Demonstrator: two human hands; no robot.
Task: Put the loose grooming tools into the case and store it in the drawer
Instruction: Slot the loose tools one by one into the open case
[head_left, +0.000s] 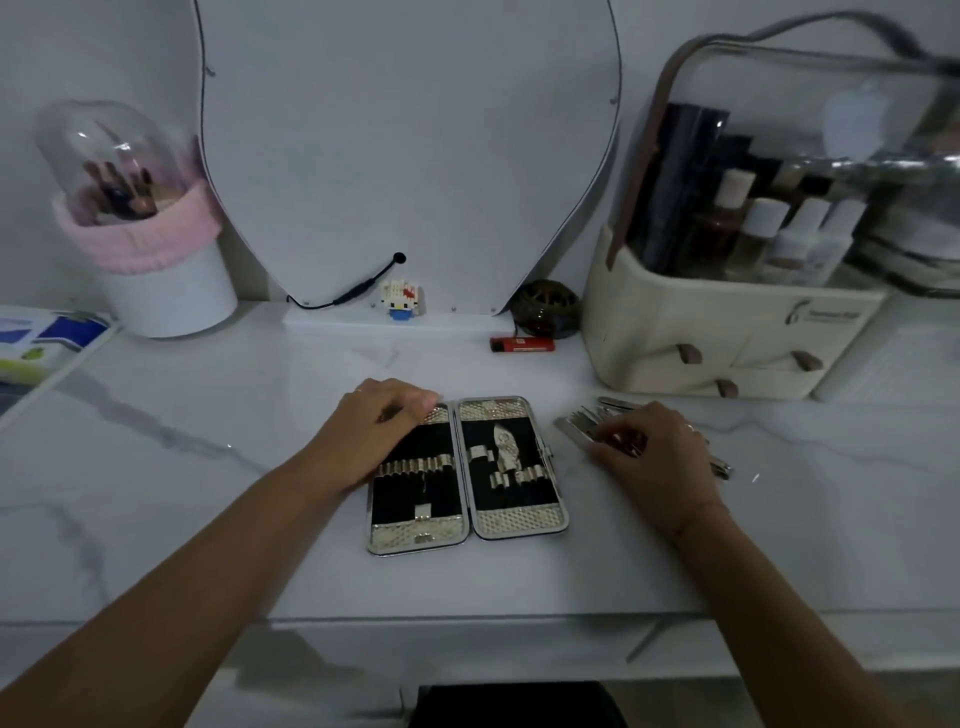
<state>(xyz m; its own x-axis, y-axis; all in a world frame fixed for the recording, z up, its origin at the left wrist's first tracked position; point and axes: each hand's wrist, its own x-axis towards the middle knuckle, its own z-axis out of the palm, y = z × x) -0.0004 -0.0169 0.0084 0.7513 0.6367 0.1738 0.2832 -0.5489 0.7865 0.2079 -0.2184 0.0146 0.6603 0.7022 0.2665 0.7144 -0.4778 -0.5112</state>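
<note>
While the case (467, 499) lies open (lining up) near the middle of the front edge of the desk (208, 519), the left grip (379, 421) presses relaxed fingers on its far left corner; the right grip (657, 447) curls round tools (582, 418) just beside it.

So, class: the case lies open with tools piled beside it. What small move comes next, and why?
Probably the right hand should lift one tool from the loose pile and slip it under an empty loop in the case: the left hand rests on the case's left half, most loops look empty, and the pile lies under the right hand's fingers.
</note>
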